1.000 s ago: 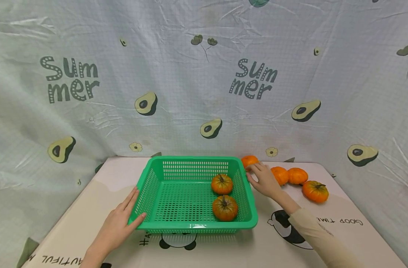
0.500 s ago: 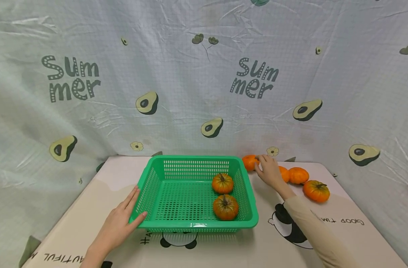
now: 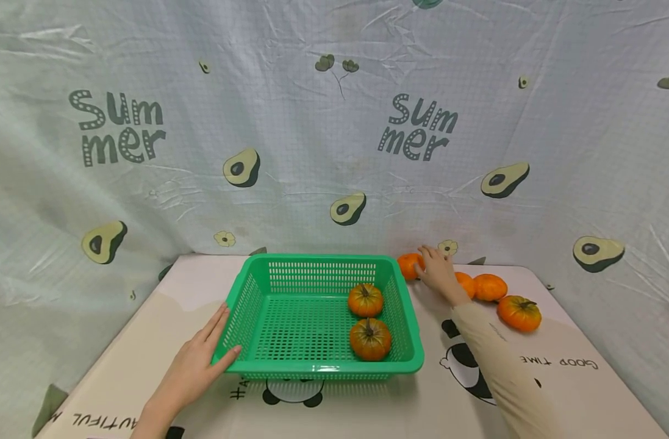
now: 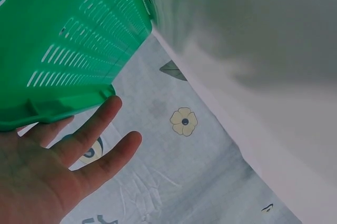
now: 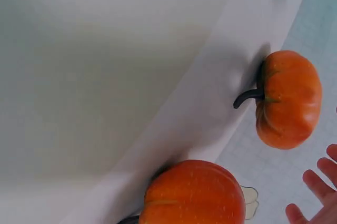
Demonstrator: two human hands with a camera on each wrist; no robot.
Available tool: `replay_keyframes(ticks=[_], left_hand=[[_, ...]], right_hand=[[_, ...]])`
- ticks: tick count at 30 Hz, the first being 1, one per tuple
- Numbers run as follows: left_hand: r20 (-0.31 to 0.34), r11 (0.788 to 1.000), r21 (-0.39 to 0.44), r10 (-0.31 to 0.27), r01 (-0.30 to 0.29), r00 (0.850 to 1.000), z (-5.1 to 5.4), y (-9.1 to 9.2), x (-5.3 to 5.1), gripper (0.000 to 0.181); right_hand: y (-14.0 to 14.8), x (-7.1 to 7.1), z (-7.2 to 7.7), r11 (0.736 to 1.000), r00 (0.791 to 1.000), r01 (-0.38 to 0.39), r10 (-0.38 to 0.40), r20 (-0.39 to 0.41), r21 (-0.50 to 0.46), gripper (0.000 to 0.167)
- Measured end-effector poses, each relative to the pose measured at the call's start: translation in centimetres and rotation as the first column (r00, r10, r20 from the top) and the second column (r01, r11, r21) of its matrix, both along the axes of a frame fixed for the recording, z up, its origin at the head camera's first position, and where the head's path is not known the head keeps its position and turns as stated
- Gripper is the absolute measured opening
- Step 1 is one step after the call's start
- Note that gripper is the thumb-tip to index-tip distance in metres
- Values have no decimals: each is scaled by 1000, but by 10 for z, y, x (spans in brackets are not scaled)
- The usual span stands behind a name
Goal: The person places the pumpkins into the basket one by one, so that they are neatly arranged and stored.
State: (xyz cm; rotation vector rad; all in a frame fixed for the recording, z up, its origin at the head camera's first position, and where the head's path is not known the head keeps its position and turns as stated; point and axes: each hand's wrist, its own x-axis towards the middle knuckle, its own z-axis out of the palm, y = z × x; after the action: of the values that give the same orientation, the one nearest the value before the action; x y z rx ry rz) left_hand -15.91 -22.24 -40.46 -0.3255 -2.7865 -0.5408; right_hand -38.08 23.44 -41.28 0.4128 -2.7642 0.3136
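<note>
Right grip (image 3: 440, 272) wide, nothing held — far pumpkin (image 3: 408, 266) (just beside the green basket (image 3: 290, 367), back-right corner) might roll if clipped off-centre. Left grip (image 3: 190, 369) spread too — against basket's left side.

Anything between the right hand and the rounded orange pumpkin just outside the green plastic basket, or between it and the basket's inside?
Nothing visible stands between the right hand and orange pumpkin; the green basket's right wall blocks the direct way in.
</note>
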Motion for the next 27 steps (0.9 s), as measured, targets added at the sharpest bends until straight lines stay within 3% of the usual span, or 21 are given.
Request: replay_keyframes(ticks=[5,9,27], left_hand=[[-1,1000,4,-3,3,1000,1,-1,1,70],[-3,1000,9,-7,7,1000,2,0,1,70],[-10,1000,10,-4,4,1000,0,0,1,70]], right_hand=[[-3,-9,-5,999,990,27,-30,136,21,60],[-5,-11,-9,999,983,35,-41,180,33,64],[-13,-6,-15,992,991,20,-37,132,128,67]])
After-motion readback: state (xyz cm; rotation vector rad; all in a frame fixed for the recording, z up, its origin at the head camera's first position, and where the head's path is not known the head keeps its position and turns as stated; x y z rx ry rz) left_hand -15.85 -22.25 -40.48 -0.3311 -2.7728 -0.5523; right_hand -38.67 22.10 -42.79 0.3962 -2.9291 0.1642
